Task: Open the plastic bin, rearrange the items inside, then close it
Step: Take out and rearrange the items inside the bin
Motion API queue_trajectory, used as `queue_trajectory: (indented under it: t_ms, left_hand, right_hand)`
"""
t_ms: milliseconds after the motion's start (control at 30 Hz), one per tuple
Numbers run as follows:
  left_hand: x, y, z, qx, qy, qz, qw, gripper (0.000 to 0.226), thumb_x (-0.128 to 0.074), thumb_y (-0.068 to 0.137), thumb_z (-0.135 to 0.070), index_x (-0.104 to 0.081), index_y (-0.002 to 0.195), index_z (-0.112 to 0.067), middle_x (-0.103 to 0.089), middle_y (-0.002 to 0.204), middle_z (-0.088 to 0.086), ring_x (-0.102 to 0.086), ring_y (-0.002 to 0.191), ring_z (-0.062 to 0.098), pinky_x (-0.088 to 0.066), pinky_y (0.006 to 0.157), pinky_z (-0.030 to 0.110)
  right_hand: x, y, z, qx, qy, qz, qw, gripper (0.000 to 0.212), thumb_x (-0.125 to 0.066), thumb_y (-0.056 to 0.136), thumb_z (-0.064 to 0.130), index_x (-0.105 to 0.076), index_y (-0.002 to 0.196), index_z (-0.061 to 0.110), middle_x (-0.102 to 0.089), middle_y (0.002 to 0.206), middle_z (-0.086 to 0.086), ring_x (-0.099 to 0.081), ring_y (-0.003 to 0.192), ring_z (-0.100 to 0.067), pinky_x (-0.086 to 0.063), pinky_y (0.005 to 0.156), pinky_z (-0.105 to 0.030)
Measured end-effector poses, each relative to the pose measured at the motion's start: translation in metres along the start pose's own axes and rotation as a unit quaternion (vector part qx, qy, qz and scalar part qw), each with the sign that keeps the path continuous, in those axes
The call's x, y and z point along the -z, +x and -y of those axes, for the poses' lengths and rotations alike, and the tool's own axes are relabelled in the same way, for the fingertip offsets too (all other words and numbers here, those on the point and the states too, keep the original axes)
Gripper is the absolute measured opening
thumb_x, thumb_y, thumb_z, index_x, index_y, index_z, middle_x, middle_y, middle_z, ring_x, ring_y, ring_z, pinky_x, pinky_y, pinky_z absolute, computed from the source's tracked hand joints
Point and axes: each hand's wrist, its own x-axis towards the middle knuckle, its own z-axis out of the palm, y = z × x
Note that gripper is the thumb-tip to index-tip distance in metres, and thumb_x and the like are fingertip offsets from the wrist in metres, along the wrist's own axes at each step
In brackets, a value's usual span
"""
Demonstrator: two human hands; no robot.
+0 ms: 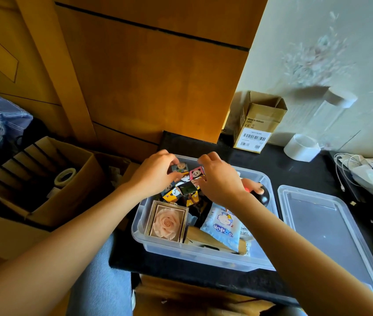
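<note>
Two bare hands met over the far end of the clear rectangular plastic bin (158, 249), which stood open on the black tabletop (295, 169). Left hand (155, 175) and right hand (218, 181) both curled their fingers round a folding picture-cube puzzle printed with cartoon pandas (186, 181), held just above the bin's contents. Inside the bin lay one framed box with a pale pink rose (168, 222), one white and blue wet-wipe packet (223, 224) and a light wooden piece (206, 238) partly under the packet; a dark round object (264, 197) sat at the far right corner, half hidden by the right wrist. One clear plastic lid (313, 215) lay flat on the tabletop just right of the bin. Behind stood one open small cardboard box with a barcode label (258, 124) and one white cylinder (301, 147). To the left, off the table, one large cardboard carton (66, 201) held a roll of tape (65, 176).
</note>
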Motion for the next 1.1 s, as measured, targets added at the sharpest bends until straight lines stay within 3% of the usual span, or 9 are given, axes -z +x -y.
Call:
queue_trajectory:
  t_ms: [100, 200, 267, 400, 500, 667, 867, 1000, 1100]
  left_hand:
    - [0.001, -0.002, 0.003, -0.014, -0.003, -0.012, 1.000, 0.032, -0.067, 0.087, -0.015, -0.062, 0.118, -0.011, -0.054, 0.113, 0.001, -0.057, 0.092, 0.018, -0.049, 0.077, 0.031]
    - [0.005, -0.008, 0.003, -0.030, -0.036, -0.032, 0.998, 0.021, -0.064, 0.087, -0.012, -0.064, 0.108, -0.015, -0.058, 0.103, -0.002, -0.059, 0.084, 0.014, -0.052, 0.072, 0.032]
    - [0.008, -0.015, 0.003, -0.038, -0.062, -0.009, 0.997, 0.010, -0.062, 0.089, -0.016, -0.067, 0.098, -0.017, -0.064, 0.090, -0.006, -0.062, 0.077, 0.011, -0.054, 0.069, 0.035]
    - [0.012, -0.025, 0.005, -0.030, -0.080, 0.060, 0.994, 0.011, -0.058, 0.092, -0.021, -0.069, 0.094, -0.020, -0.069, 0.082, -0.005, -0.064, 0.076, 0.012, -0.054, 0.070, 0.043]
    - [0.011, -0.028, 0.007, -0.021, -0.092, 0.068, 0.993, 0.011, -0.058, 0.092, -0.020, -0.067, 0.092, -0.025, -0.069, 0.083, -0.006, -0.065, 0.077, 0.013, -0.054, 0.072, 0.044]
    - [-0.001, -0.032, 0.006, -0.019, -0.123, 0.047, 0.991, 0.014, -0.058, 0.093, -0.015, -0.068, 0.099, -0.021, -0.068, 0.090, -0.006, -0.064, 0.081, 0.009, -0.055, 0.075, 0.039]
    - [-0.008, -0.038, 0.005, -0.020, -0.192, -0.008, 0.981, 0.018, -0.051, 0.096, -0.012, -0.067, 0.103, -0.016, -0.064, 0.106, -0.001, -0.060, 0.097, 0.005, -0.047, 0.081, 0.012]
    - [-0.001, -0.038, 0.003, 0.047, -0.278, -0.020, 0.959, 0.017, -0.051, 0.096, -0.011, -0.063, 0.107, -0.016, -0.063, 0.114, 0.003, -0.058, 0.106, 0.007, -0.043, 0.085, 0.006]
    - [0.005, -0.038, -0.001, 0.101, -0.333, -0.024, 0.937, 0.016, -0.052, 0.096, -0.022, -0.062, 0.107, -0.017, -0.063, 0.113, 0.002, -0.058, 0.109, 0.013, -0.044, 0.093, 0.018]
  right_hand:
    - [-0.002, -0.003, 0.002, 0.055, 0.024, 0.024, 0.998, 0.021, -0.050, 0.093, 0.028, -0.064, 0.095, 0.013, -0.065, 0.095, -0.004, -0.059, 0.075, -0.018, -0.052, 0.064, -0.029]
    - [-0.014, -0.004, 0.007, 0.087, 0.039, 0.262, 0.960, 0.050, -0.046, 0.091, 0.053, -0.067, 0.090, 0.008, -0.066, 0.081, -0.004, -0.054, 0.067, -0.013, -0.043, 0.064, -0.022]
    - [-0.028, -0.003, 0.011, 0.074, 0.033, 0.368, 0.926, 0.063, -0.045, 0.087, 0.063, -0.064, 0.103, 0.005, -0.067, 0.095, -0.006, -0.056, 0.076, -0.015, -0.043, 0.074, -0.024]
    - [-0.043, 0.006, 0.012, -0.005, 0.093, 0.450, 0.888, 0.081, -0.055, 0.077, 0.068, -0.053, 0.125, 0.004, -0.061, 0.122, -0.012, -0.061, 0.107, -0.026, -0.049, 0.090, -0.031]
    - [-0.044, 0.013, 0.013, -0.065, 0.154, 0.511, 0.843, 0.083, -0.059, 0.077, 0.064, -0.044, 0.134, 0.005, -0.055, 0.130, -0.011, -0.058, 0.113, -0.025, -0.052, 0.085, -0.027]
    - [-0.046, 0.017, 0.013, -0.129, 0.245, 0.509, 0.815, 0.072, -0.065, 0.079, 0.052, -0.045, 0.132, 0.007, -0.056, 0.129, -0.014, -0.059, 0.098, -0.020, -0.052, 0.075, -0.022]
    - [-0.049, 0.003, 0.002, -0.187, 0.402, 0.423, 0.790, 0.060, -0.067, 0.075, 0.054, -0.056, 0.120, 0.016, -0.062, 0.119, -0.005, -0.057, 0.110, -0.022, -0.045, 0.099, -0.032]
    - [-0.037, -0.006, -0.003, -0.168, 0.497, 0.326, 0.787, 0.025, -0.066, 0.081, 0.042, -0.063, 0.091, 0.019, -0.069, 0.078, 0.001, -0.061, 0.074, -0.011, -0.052, 0.067, -0.019]
    - [-0.026, -0.009, -0.007, -0.173, 0.570, 0.216, 0.774, 0.032, -0.063, 0.081, 0.047, -0.063, 0.097, 0.019, -0.067, 0.090, -0.003, -0.062, 0.083, -0.015, -0.051, 0.063, -0.019]
